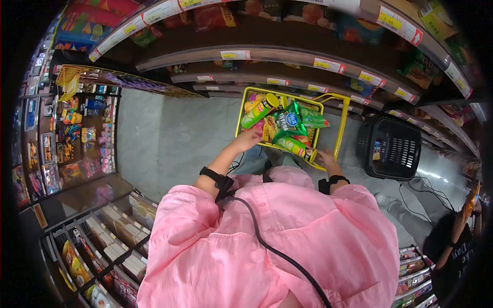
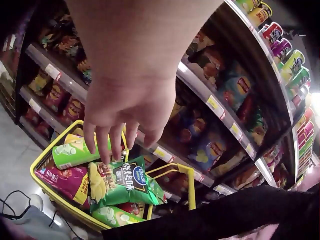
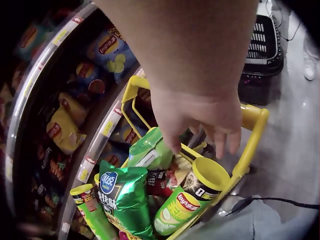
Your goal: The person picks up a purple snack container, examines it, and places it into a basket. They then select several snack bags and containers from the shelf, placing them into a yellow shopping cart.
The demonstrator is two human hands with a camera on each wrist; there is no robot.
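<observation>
A yellow shopping basket [image 1: 238, 120] stands before the shelves, filled with snacks. On top lies a shiny green bag of chips [image 1: 288, 123], between one green chip can [image 1: 260, 111] and another chip can [image 3: 187, 205] with a yellow lid. A magenta snack bag [image 2: 65, 179] sits at the basket's left side. My left hand [image 1: 250, 138] hangs over that side, its fingers loosely extended toward the upper can and green bag, holding nothing. Over the opposite corner, my right hand [image 1: 327, 158] reaches down with relaxed fingers near the yellow handle [image 3: 252, 145] and lidded can.
Shelves with price tags [image 1: 328, 65] and chip bags curve along the front. A black basket [image 1: 393, 146] stands on the floor to the right. Beyond it, another person holds an orange packet [image 1: 470, 203]. Racks of small goods [image 1: 77, 133] line the left.
</observation>
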